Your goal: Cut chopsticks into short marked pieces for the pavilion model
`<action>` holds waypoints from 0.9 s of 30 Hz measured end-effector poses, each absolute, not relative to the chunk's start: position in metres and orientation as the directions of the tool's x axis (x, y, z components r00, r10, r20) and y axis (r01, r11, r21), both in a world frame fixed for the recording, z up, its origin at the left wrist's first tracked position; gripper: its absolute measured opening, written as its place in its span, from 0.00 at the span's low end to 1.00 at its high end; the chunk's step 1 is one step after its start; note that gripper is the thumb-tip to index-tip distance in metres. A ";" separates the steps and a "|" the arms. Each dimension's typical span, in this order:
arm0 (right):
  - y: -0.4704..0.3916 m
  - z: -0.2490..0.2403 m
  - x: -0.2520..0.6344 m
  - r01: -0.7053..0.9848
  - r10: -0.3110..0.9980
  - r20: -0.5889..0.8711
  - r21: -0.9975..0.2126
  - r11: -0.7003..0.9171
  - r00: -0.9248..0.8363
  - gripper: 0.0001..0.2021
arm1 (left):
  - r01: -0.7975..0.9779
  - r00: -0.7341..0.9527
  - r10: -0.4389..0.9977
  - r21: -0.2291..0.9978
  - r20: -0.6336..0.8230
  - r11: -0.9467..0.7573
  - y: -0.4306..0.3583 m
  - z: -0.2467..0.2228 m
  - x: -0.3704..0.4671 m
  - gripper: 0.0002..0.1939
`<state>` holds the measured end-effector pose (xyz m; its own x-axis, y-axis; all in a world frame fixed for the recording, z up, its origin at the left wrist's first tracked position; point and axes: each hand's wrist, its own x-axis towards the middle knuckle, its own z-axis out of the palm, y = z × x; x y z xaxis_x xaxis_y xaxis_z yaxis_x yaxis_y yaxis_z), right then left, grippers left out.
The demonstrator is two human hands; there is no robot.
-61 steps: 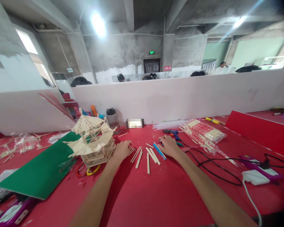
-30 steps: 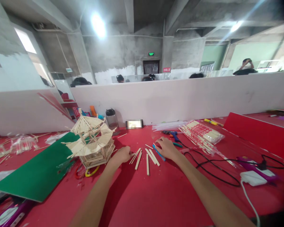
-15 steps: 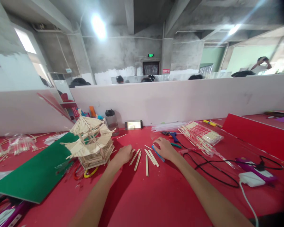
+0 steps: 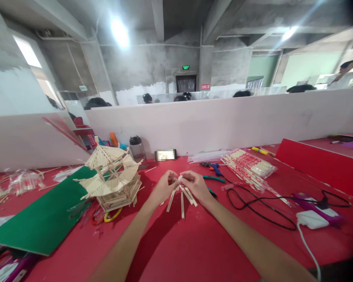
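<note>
My left hand and my right hand meet at the middle of the red table, fingertips closed in a pinch. Between them short pale wooden sticks stand up, gripped by both hands; how many is hard to tell. Several more sticks lie fanned out in pairs on the table just below my fingers. Beside my right hand lie teal-handled pliers, partly covered by the hand. A pagoda-like model made of sticks stands left of my left hand.
Right of centre are a blue glue gun, its black cable and bagged sticks. Beyond them a red board stands. A phone leans on the white partition near a bottle. Left lies a green board.
My hands were apart on either side of the fanned sticks; they have come together above them, pinching sticks. A blue strip-like item by my right hand no longer shows.
</note>
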<state>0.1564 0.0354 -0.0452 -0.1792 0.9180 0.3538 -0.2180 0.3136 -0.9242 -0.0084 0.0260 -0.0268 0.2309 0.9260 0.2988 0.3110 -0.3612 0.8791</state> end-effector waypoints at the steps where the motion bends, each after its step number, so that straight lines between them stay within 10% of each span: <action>1: 0.035 -0.045 0.156 -0.218 0.920 0.356 -0.923 0.318 -0.166 0.12 | 0.318 0.222 0.928 0.877 0.300 -0.360 0.025 -0.025 -0.007 0.15; 17: 0.037 -0.043 0.161 -0.151 0.886 0.444 -0.893 0.424 -0.138 0.10 | 0.471 0.195 0.890 0.757 0.412 -0.453 0.012 -0.016 0.001 0.11; 27: 0.047 -0.040 0.172 -0.226 0.933 0.360 -0.909 0.351 0.002 0.13 | 0.440 0.412 0.845 0.737 0.341 -0.513 0.010 -0.016 -0.001 0.29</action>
